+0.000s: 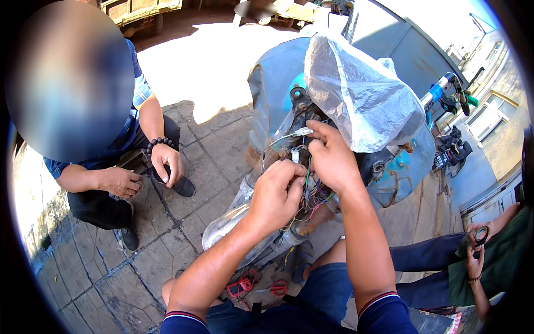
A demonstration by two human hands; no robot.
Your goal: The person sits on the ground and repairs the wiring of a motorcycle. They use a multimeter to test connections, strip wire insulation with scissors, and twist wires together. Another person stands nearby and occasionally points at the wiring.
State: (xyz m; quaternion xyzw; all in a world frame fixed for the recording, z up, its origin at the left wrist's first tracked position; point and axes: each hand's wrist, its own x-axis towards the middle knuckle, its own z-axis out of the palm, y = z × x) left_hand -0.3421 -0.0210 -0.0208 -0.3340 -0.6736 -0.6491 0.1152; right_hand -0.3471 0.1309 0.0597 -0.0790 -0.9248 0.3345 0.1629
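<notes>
A bundle of thin coloured wires (pixel 316 199) spills from the open front of a blue vehicle (pixel 296 83). My left hand (pixel 276 192) is closed, its fingers curled at the wires; the fingertips are partly hidden. Just above it sits a small white plug (pixel 295 156). My right hand (pixel 334 161) pinches the end of a white wire connector (pixel 303 132) between thumb and fingers. Pale wires run from that connector down and left toward my left hand. A green wire (pixel 308 167) passes between the two hands.
A clear plastic bag (pixel 361 92) covers the vehicle's top, beside a handlebar (pixel 436 93). Below lie a red multimeter (pixel 240 287) and a red-handled tool (pixel 279 288) near my feet. One person (pixel 161 158) crouches left; another at right holds a tape roll (pixel 481 235).
</notes>
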